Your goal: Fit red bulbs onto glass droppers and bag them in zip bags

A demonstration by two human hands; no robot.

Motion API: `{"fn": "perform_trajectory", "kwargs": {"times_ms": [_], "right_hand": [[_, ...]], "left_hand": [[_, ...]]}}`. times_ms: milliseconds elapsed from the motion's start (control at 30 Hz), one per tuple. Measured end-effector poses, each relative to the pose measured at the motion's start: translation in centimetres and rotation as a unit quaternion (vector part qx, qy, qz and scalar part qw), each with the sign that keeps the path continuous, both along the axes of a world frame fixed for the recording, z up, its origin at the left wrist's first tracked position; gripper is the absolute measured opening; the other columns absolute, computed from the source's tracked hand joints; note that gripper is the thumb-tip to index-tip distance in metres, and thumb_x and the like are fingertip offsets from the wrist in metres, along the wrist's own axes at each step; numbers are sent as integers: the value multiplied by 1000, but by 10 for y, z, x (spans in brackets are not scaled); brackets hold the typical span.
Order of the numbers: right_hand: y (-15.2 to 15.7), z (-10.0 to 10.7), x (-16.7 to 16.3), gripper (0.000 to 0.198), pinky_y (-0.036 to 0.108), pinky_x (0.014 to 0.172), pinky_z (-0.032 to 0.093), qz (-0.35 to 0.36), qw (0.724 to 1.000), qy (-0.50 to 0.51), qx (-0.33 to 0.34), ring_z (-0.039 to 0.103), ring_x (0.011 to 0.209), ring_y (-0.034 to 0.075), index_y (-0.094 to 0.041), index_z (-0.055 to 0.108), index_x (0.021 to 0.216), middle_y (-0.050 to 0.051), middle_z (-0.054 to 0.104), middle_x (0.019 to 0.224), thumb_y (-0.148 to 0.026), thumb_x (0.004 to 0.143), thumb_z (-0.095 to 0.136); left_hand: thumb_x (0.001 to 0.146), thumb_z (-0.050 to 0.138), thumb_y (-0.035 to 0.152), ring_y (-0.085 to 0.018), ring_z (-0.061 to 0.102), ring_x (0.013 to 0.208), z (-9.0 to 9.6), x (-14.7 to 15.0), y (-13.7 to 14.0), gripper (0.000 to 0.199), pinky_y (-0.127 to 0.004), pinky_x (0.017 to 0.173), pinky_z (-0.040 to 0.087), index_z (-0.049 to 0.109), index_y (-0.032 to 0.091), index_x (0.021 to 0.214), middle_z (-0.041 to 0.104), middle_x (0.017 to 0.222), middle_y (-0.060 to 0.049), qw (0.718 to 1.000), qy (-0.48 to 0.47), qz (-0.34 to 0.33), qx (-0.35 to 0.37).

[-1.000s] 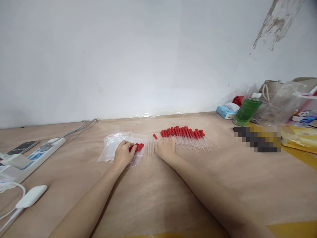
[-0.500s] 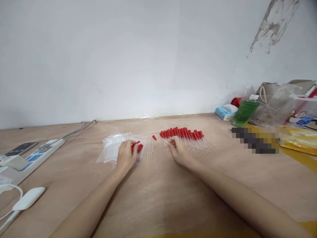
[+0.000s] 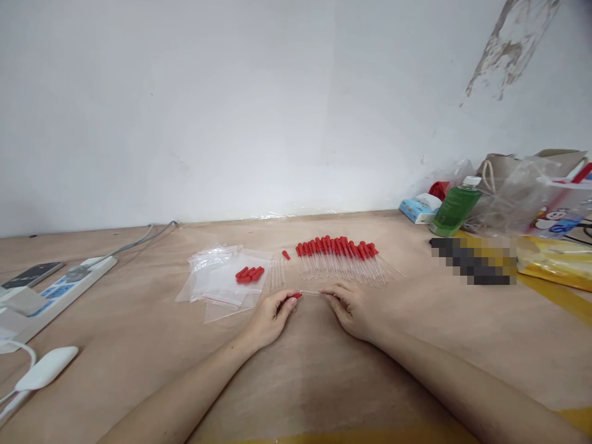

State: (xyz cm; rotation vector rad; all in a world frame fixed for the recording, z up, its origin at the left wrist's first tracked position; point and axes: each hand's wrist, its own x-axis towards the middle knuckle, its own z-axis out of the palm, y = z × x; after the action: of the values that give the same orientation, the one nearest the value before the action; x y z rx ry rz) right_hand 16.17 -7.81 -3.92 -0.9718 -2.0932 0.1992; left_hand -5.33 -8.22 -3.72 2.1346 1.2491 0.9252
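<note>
Between finger and thumb, my left hand pinches a red rubber dropper bulb. My right hand grips a thin clear glass dropper tube, its left end at the mouth of that bulb. Whether the tube is inside the bulb is too small to tell. Beyond my hands lies a row of droppers with red bulbs, their clear tubes pointing toward me. Several bare glass tubes lie left of the row, with one loose red bulb above them. More red bulbs rest on clear zip bags.
At the left are a white power strip, a phone and a white plug-like device with cables. A green bottle, a blue tissue pack and plastic bags stand at the back right, before the wall.
My left hand has left the bag pile with a red bulb. My right hand has drawn a glass tube nearer to me, and both hands have come together in front.
</note>
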Motion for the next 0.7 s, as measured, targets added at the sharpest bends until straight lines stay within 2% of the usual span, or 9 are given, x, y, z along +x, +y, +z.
{"fn": "perform_trajectory", "kwargs": {"times_ms": [100,267,400,567,700], "right_hand": [[0,-4,-1,20,30,71,40,3,1000,-8,2,56,74,14,-21,61,93,3,63,80,-19,84,43],[1,-9,1,18,31,69,35,4,999,-32,2,52,61,12,-21,62,89,1,61,69,-24,84,45],[1,-5,3,19,31,70,32,21,999,-49,-5,52,62,11,-22,63,90,2,63,74,-28,85,46],[-1,1,5,23,31,69,30,36,995,-93,-18,50,60,11,-25,65,91,1,64,73,-30,87,43],[-2,3,6,23,32,69,28,29,992,-123,-10,48,59,11,-25,65,88,0,64,72,-28,86,43]], "left_hand": [[87,39,31,-14,56,67,-1,-1,1,26,-24,64,43,58,16,96,60,70,-1,1000,-21,0,-13],[85,43,34,-13,54,63,-1,0,0,26,-22,60,42,60,15,92,59,66,-1,999,-32,4,-25],[84,45,35,-12,52,58,2,0,-1,27,-22,55,40,63,15,86,59,64,-1,999,-17,6,-30],[85,44,33,-15,56,73,7,-1,-5,25,-24,66,42,64,18,85,64,80,-3,1000,7,-27,-8],[87,42,33,-15,57,76,9,-2,-8,27,-25,70,43,64,18,86,63,81,-4,998,40,-49,1]]}}
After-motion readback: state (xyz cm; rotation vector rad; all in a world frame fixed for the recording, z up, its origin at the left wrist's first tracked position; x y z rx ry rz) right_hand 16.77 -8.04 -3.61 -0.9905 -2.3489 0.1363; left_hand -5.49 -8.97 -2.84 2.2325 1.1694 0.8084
